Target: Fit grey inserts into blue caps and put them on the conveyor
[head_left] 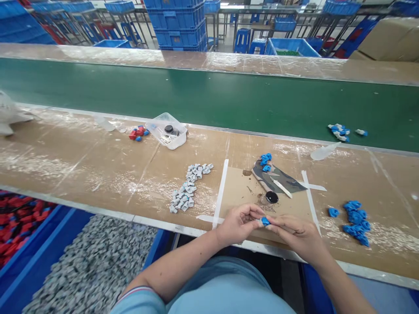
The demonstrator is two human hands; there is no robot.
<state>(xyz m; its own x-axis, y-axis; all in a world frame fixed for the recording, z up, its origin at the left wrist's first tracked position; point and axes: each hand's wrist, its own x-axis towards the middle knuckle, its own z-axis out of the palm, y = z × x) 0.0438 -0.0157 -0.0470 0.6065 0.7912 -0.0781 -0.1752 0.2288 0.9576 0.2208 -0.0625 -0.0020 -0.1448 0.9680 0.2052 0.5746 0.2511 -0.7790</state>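
At the near edge of a taped cardboard workbench point(98, 165), a seated person brings both hands together over a small blue plastic part point(265, 221). The left hand point(238, 223) pinches it from the left with curled fingers, and the right hand point(296, 235) closes on it from the right with thumb and forefinger, so the part sits between the two sets of fingertips, just above the bench's near edge. Whether a second piece is pressed against it cannot be told.

Just beyond the hands, on a brown cardboard mat point(242, 192) edged with white tape, lie a small round black pot point(271, 197), a white stick point(280, 187) resting on a dark sheet point(288, 181), and a few more blue parts point(266, 160) at the sheet's far left corner. To the left of the mat spreads a loose trail of grey parts point(188, 188). To the right, near the bench's near edge, sits a heap of blue parts point(356, 221).

Farther left on the bench, a clear plastic tub point(167, 131) stands beside a small cluster of red and blue pieces point(138, 132). Behind the bench runs a green conveyor belt point(209, 98), carrying a few blue-and-white pieces point(339, 131) at the right. Below the bench at the near left, blue bins hold grey parts point(94, 266) and red parts point(16, 224).
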